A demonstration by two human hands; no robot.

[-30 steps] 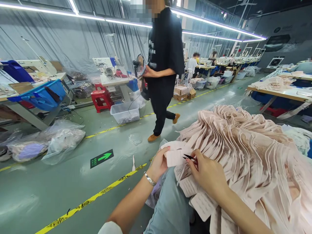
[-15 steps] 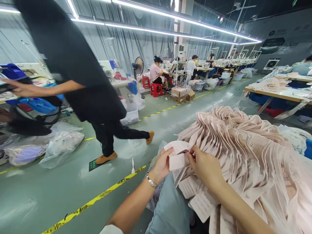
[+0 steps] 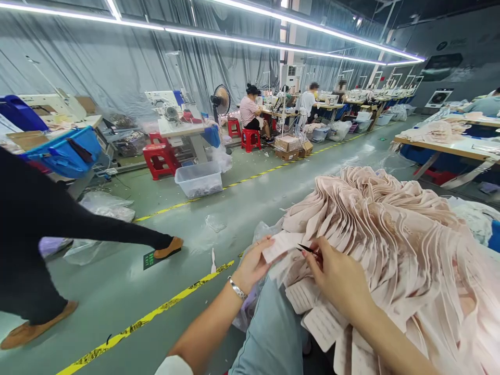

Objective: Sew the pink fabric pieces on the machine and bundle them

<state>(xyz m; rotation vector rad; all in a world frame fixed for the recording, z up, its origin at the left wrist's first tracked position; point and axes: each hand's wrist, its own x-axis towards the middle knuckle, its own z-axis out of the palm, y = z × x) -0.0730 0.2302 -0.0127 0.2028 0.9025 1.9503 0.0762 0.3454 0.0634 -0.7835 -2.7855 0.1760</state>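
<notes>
My left hand (image 3: 250, 268), with a silver bracelet at the wrist, pinches a pale pink fabric tab (image 3: 284, 245) between thumb and fingers. My right hand (image 3: 341, 278) is closed around small dark thread snips (image 3: 309, 249), whose two pointed tips are slightly apart beside the tab's right end. Most of the snips is hidden by my fingers. Right of both hands lies a big heap of pale pink garments (image 3: 375, 224), layered in folds. Several stitched end tabs (image 3: 322, 326) hang from its near edge, below my right hand.
A person in dark trousers (image 3: 89, 224) is walking at the left. Yellow-black tape (image 3: 167, 311) runs along the floor. Beyond are a clear plastic bin (image 3: 199, 178), red stools (image 3: 160, 159) and people seated at sewing machines. Another worktable (image 3: 441, 143) stands at the right.
The snips' tips now show at my right fingers. The tab in my left hand has turned and lies flatter. The walking person has moved left, out of the middle.
</notes>
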